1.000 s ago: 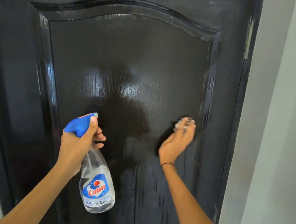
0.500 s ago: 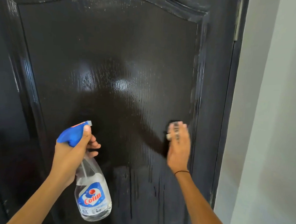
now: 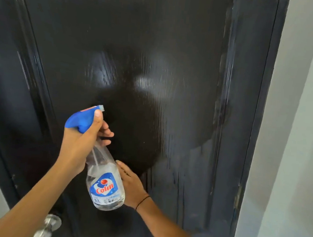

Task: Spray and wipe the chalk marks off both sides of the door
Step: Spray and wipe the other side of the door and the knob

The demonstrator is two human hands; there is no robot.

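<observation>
Here left hand [image 3: 76, 146] grips spray bottle [image 3: 104, 185]

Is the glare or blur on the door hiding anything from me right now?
Head view: glare patches on the door panel's middle, vertical smear from motion blur, so faint chalk cannot be judged; the bottle label reads sharp; the bottle hides the right hand fingers; the knob is blurred.

Upper door [image 3: 138, 43] panel open to reach; bottle [image 3: 104, 185] blocks right hand [image 3: 130, 185] leftward; knob [image 3: 49, 223] juts out low left.
</observation>
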